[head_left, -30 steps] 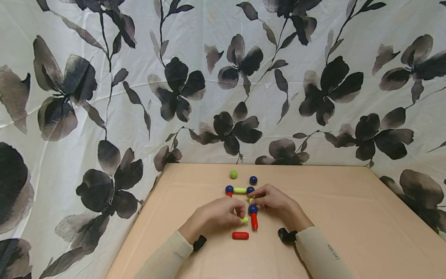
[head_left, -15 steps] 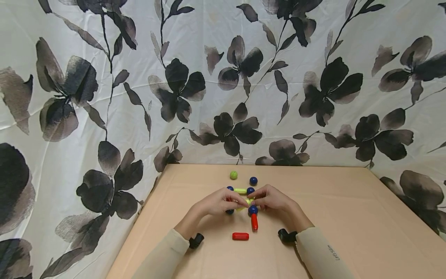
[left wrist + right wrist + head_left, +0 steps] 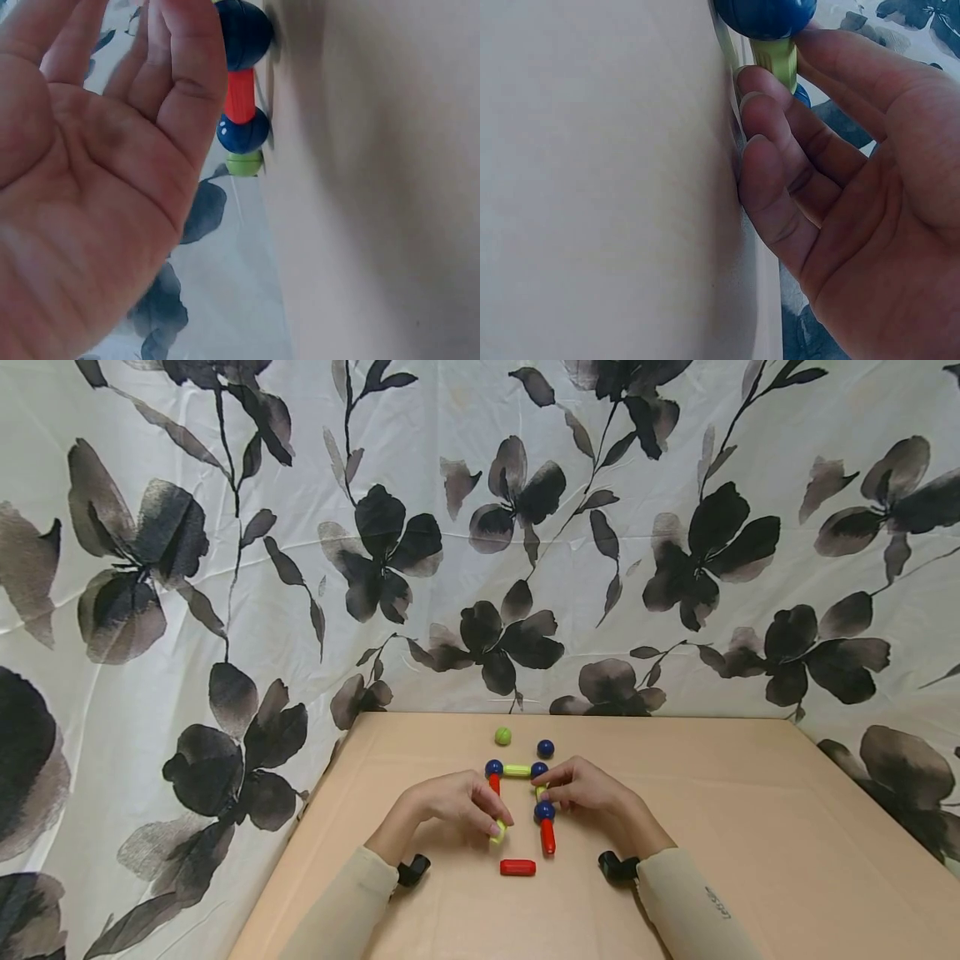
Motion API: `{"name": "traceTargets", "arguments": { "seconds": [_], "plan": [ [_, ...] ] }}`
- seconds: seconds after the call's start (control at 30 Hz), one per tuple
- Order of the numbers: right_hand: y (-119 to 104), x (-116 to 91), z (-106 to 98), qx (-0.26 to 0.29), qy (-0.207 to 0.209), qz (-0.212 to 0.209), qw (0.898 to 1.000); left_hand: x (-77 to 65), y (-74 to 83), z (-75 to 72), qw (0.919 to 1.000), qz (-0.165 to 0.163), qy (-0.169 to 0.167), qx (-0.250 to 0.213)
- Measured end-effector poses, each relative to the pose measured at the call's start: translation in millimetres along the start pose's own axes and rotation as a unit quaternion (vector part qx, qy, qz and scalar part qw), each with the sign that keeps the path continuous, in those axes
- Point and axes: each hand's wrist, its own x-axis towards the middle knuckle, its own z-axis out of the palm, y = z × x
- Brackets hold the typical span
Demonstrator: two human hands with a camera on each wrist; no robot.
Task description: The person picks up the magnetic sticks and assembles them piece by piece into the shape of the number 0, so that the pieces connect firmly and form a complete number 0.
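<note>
In the head view my left hand [image 3: 450,806] pinches a short yellow-green rod [image 3: 498,832] between thumb and fingertips. Behind that hand, a red rod [image 3: 494,783] runs down from a blue ball [image 3: 493,768]; the near blue ball [image 3: 247,34] at its other end shows only in the left wrist view. A second yellow-green rod [image 3: 517,771] links the top blue ball to another blue ball [image 3: 539,769]. My right hand [image 3: 592,792] holds the upright yellow-green rod [image 3: 775,60] on the right side, just above a blue ball [image 3: 544,812] with a red rod [image 3: 548,837] below it.
A loose red rod [image 3: 517,867] lies nearest the person. Farther back sit a loose blue ball [image 3: 545,748] and a green ball [image 3: 502,736]. The tan table [image 3: 750,827] ends at a floral cloth [image 3: 600,568] hanging behind it.
My left hand first went up and right toward the right hand, then came back left and down, still with the yellow-green rod. My right hand stays where it was.
</note>
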Motion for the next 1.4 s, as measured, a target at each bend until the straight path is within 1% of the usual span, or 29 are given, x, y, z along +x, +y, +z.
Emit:
{"name": "traceTargets", "arguments": {
  "seconds": [0.13, 0.27, 0.33, 0.57, 0.67, 0.9, 1.27, 1.4],
  "plan": [
    [1.0, 0.4, -0.5, 0.0, 0.001, 0.001, 1.0, -1.8, -3.0, 0.1, 0.9994, -0.03, -0.005, -0.014],
    [1.4, 0.8, -0.7, -0.001, 0.0, 0.001, 1.0, -1.3, -5.2, 1.3, 0.999, -0.041, -0.005, -0.016],
    [1.1, 0.8, -0.9, -0.002, 0.0, -0.001, 1.0, -0.4, -5.7, 2.1, 0.9989, -0.044, -0.001, -0.017],
    [0.2, 0.8, -0.6, -0.005, 0.002, -0.004, 1.0, 1.1, -4.2, 5.6, 0.9963, -0.072, 0.018, -0.042],
    [0.2, 1.0, -0.6, -0.006, 0.001, -0.004, 1.0, 0.7, -3.2, 6.5, 0.996, -0.074, 0.023, -0.043],
    [0.9, 0.4, -1.8, -0.011, -0.001, -0.005, 1.0, 0.8, -5.1, 6.6, 0.9964, -0.076, 0.024, -0.031],
    [0.9, -1.2, -2.0, -0.012, 0.002, -0.012, 1.0, -1.7, -5.2, 3.6, 0.9952, -0.084, 0.044, -0.024],
    [2.3, -0.2, -2.2, -0.009, 0.006, -0.007, 1.0, -4.4, -4.4, 0.6, 0.9938, -0.092, 0.059, -0.021]
  ]
}}
